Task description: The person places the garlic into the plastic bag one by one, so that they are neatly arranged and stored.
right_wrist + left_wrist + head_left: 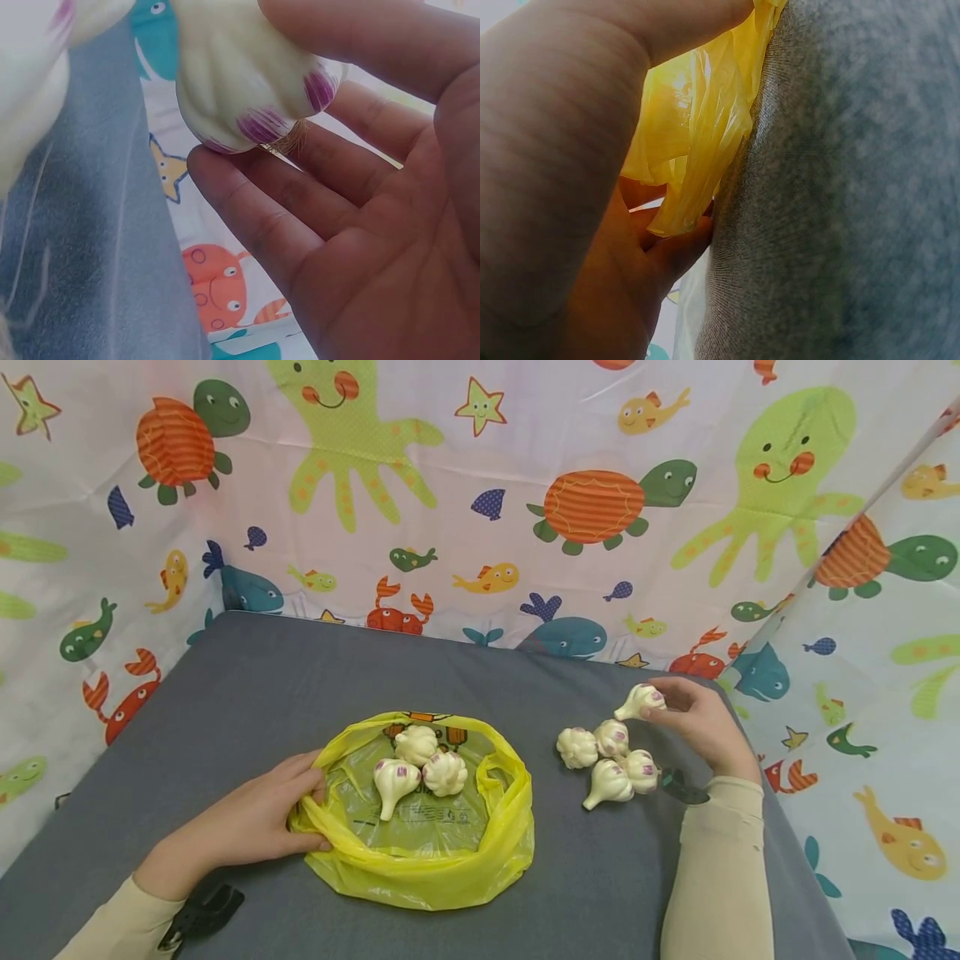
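Left hand is gripping limp yellow plastic bag; right hand is pinching purple-streaked white garlic bulb: likely light, firm, belly-grip best.

The bag — its small print unreadable — partly hides the left hand, and the right wrist view crops the held garlic.

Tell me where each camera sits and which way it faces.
Head: worn there, facing forward-down at the yellow bag and garlic; left grip, right grip, sleeves show.
Left wrist: worn there, facing the bag; left grip shows.
Right wrist: worn there, facing the held bulb; right grip shows.
Head and right wrist share the bulb.
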A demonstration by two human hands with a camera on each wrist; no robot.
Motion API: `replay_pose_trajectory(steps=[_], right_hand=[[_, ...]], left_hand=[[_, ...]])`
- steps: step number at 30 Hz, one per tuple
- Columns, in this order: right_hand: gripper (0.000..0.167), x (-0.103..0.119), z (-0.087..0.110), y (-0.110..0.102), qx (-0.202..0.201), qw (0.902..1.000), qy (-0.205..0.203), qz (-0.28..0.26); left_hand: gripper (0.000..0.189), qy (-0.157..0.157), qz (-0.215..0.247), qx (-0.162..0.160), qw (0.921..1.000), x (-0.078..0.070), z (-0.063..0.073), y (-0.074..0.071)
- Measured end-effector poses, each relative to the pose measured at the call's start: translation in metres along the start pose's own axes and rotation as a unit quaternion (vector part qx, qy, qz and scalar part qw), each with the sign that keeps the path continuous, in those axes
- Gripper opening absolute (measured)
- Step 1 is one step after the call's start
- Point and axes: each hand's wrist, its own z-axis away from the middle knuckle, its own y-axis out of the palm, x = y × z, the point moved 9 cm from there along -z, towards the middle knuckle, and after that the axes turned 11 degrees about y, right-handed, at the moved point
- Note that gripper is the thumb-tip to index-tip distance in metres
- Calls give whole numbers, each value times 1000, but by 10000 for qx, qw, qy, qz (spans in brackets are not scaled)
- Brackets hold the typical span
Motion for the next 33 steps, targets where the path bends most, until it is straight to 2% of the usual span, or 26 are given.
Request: replay_pose_trajectory(steps=[8,24,33], right_hand=[[65,19,6,2,118,9997,-217,39],[58,43,18,-1,35,9970,-761,128],[62,54,23,3,156,9967,-787,156]], left_hand=[[53,-13,35,-26,10000,-2,1,-2],[53,-19,105,-46,9999,-3,3,-3],[53,36,80,9,10000,-5,2,-4]])
